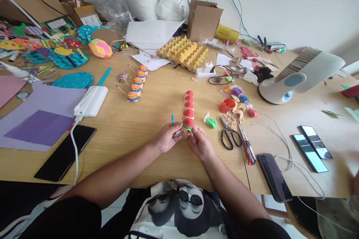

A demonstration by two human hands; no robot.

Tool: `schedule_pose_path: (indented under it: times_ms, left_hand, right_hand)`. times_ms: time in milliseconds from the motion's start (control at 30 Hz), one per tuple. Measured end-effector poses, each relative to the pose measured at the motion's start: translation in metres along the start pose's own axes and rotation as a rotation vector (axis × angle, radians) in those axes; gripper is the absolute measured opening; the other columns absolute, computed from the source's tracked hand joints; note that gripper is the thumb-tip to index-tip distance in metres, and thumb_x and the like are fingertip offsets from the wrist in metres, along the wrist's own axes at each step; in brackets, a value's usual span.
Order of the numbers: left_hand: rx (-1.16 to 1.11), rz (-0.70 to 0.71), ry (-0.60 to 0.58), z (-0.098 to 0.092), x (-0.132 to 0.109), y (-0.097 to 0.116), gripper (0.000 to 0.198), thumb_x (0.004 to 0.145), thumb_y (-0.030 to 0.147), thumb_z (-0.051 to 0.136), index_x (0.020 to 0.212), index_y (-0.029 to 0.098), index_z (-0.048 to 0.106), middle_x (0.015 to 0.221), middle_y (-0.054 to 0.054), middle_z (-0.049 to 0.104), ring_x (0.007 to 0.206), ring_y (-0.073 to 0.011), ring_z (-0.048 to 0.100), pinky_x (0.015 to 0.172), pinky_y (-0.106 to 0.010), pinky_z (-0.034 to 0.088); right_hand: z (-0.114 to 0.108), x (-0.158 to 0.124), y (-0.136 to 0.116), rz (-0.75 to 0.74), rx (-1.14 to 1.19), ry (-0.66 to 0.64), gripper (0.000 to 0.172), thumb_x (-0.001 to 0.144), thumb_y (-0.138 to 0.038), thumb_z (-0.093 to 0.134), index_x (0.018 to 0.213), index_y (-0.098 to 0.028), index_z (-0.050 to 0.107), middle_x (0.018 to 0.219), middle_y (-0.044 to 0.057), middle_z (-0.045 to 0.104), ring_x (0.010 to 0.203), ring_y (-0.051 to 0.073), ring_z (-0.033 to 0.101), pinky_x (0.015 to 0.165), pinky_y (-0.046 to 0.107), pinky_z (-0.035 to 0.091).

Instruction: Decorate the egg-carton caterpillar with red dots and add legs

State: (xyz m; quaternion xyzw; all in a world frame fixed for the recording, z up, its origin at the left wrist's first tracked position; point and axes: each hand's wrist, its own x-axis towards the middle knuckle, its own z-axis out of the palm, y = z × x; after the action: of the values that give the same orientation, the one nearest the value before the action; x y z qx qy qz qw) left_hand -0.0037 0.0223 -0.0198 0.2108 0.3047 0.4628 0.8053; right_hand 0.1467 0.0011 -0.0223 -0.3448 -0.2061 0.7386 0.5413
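Observation:
Both my left hand [167,137] and my right hand [201,143] pinch the near end of an egg-carton strip [189,113], one at each side. Red clay caps its row of bumps, and a green clay band [187,127] edges the nearest bump. A small blue clay tool [172,119] sticks up by my left fingers; how it is held is hidden. Right of the strip lies green clay in clear wrap [210,121]. A finished-looking egg-carton caterpillar [137,84] in orange and blue, with stick feelers, stands farther left.
Scissors [230,134], a red utility knife [247,145] and an orange tape ring [227,105] lie to the right, near a phone [274,177] and a white fan [297,78]. Left are a power bank [91,101] and a black tablet [66,153]. Yellow egg trays [183,52] stand behind.

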Motion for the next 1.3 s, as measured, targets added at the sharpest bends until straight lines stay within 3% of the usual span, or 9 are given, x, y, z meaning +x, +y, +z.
schedule_pose_path:
  times_ms: [433, 733, 900, 1067, 1300]
  left_hand:
    - [0.101, -0.004, 0.028, 0.002, -0.001, -0.003, 0.044, 0.071, 0.043, 0.087, 0.063, 0.014, 0.055, 0.057, 0.006, 0.035, 0.052, -0.0050, 0.028, 0.049, -0.019, 0.025]
    - [0.188, 0.020, 0.045, -0.003, 0.003, -0.011, 0.041, 0.071, 0.047, 0.086, 0.069, 0.013, 0.064, 0.055, 0.007, 0.034, 0.051, -0.0049, 0.027, 0.048, -0.020, 0.020]
    - [0.112, -0.003, 0.047, -0.001, 0.001, -0.007, 0.044, 0.071, 0.044, 0.087, 0.063, 0.014, 0.056, 0.056, 0.007, 0.032, 0.052, -0.0048, 0.027, 0.048, -0.019, 0.023]
    - [0.103, -0.020, 0.043, 0.000, 0.000, -0.004, 0.042, 0.070, 0.044, 0.087, 0.068, 0.014, 0.058, 0.058, 0.007, 0.032, 0.053, -0.0052, 0.026, 0.048, -0.018, 0.024]
    - [0.288, 0.069, 0.036, -0.006, 0.004, 0.000, 0.043, 0.078, 0.051, 0.079, 0.068, 0.015, 0.057, 0.060, 0.006, 0.034, 0.053, -0.0060, 0.026, 0.049, -0.020, 0.022]
  right_hand:
    - [0.002, -0.001, 0.001, -0.065, -0.069, 0.031, 0.034, 0.067, -0.036, 0.091, 0.075, -0.018, 0.063, 0.065, -0.004, 0.060, 0.049, 0.004, 0.033, 0.047, 0.020, 0.026]
    - [-0.003, 0.000, 0.010, -0.169, -0.293, 0.134, 0.038, 0.070, -0.044, 0.088, 0.076, -0.019, 0.060, 0.061, -0.006, 0.051, 0.053, 0.007, 0.033, 0.048, 0.022, 0.022]
    - [-0.003, 0.000, 0.006, -0.158, -0.219, 0.042, 0.038, 0.073, -0.048, 0.085, 0.075, -0.019, 0.062, 0.067, -0.004, 0.058, 0.050, 0.006, 0.032, 0.049, 0.022, 0.024]
    - [0.001, -0.001, 0.001, -0.076, -0.138, 0.026, 0.037, 0.076, -0.048, 0.083, 0.074, -0.019, 0.059, 0.068, -0.002, 0.060, 0.049, 0.005, 0.032, 0.047, 0.022, 0.024]
    - [-0.006, 0.002, -0.011, -0.070, -0.286, 0.022, 0.038, 0.075, -0.055, 0.079, 0.087, -0.022, 0.064, 0.077, 0.000, 0.060, 0.051, 0.008, 0.032, 0.047, 0.025, 0.026]
